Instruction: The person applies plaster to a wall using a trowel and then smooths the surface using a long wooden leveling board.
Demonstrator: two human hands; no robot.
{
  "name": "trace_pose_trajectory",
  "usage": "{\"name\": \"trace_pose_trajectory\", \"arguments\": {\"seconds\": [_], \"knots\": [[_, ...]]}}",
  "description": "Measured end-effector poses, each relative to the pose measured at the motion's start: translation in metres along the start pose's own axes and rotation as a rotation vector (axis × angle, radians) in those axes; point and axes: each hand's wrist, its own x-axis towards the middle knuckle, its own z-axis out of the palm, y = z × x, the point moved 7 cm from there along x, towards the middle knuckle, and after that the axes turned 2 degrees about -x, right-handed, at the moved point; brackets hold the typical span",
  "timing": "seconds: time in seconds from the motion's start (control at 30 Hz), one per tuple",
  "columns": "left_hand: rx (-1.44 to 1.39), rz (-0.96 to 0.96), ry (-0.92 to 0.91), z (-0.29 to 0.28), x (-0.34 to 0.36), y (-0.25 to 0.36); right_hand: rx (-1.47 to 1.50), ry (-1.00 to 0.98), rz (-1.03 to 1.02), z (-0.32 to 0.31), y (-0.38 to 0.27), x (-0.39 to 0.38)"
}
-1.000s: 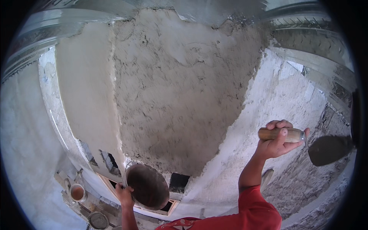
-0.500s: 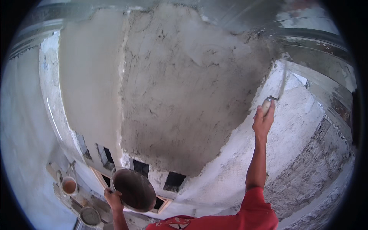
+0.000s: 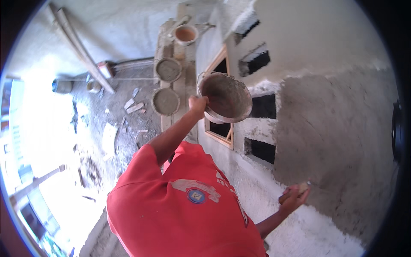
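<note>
View has swung, lifting the bucket (image 3: 227, 98) before the wooden frame (image 3: 219, 140). I log left hand (image 3: 198, 106) clenched at its rim, right hand (image 3: 294, 195) wrapped round the trowel (image 3: 303, 187)'s wooden handle; blade indistinct. Risk: slack left grip tips the bucket. Bucket round, mortar-crusted; plaster (image 3: 327, 128) grey, matt, ragged-edged.
</note>
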Motion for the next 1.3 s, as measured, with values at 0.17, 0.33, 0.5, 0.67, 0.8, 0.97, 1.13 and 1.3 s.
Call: {"name": "trace_pose_trajectory", "arguments": {"seconds": [0.17,0.33,0.5,0.67,0.8,0.97,1.13,1.3], "knots": [[-0.173,-0.217,0.136,-0.079,0.019,-0.081,-0.059,-0.384,0.281,0.090,0.088,-0.033],[-0.278,-0.373,0.308,-0.120,0.002,-0.125,-0.468,-0.836,0.347,0.140,0.172,-0.069],[-0.229,-0.231,0.300,-0.196,0.032,-0.186,-0.660,-1.168,0.361,0.146,0.236,-0.097],[-0.628,-0.192,0.721,-0.302,-0.005,-0.144,-0.756,-1.256,0.438,0.132,0.280,-0.100],[-0.533,-0.050,0.936,-0.395,0.013,-0.102,-0.804,-1.166,0.468,0.130,0.284,-0.093],[-0.221,0.065,0.541,-0.506,0.082,-0.117,-0.660,-1.193,0.525,0.152,0.271,-0.085],[0.028,0.006,0.337,-0.433,0.086,-0.194,-0.604,-1.093,0.582,0.141,0.270,-0.082],[0.444,-0.185,0.032,-0.399,0.059,-0.294,-0.486,-1.049,0.724,0.101,0.341,-0.129]]}}
